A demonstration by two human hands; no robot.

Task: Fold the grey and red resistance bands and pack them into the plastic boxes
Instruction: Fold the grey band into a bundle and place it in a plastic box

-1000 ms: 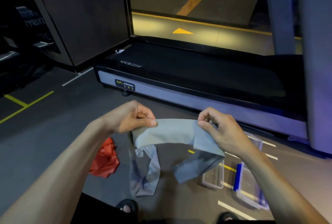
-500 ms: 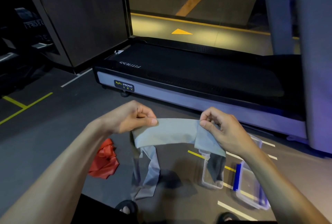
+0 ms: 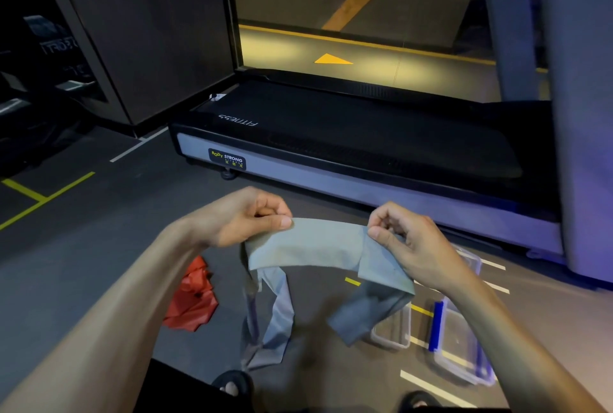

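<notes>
Grey band (image 3: 308, 243) stretched between both hands, held up over the floor: left hand (image 3: 245, 217) pinches one end, right hand (image 3: 408, 240) pinches a fold at the other. Its held span runs left to right across the view, with two loose tails dangling down, one under each hand. The risk, I'd say: thin slippery material, light pinches, so the fold could slide out or come out crooked. Red band (image 3: 192, 300) lies crumpled on the floor at left; the plastic boxes (image 3: 461, 346) wait at right
</notes>
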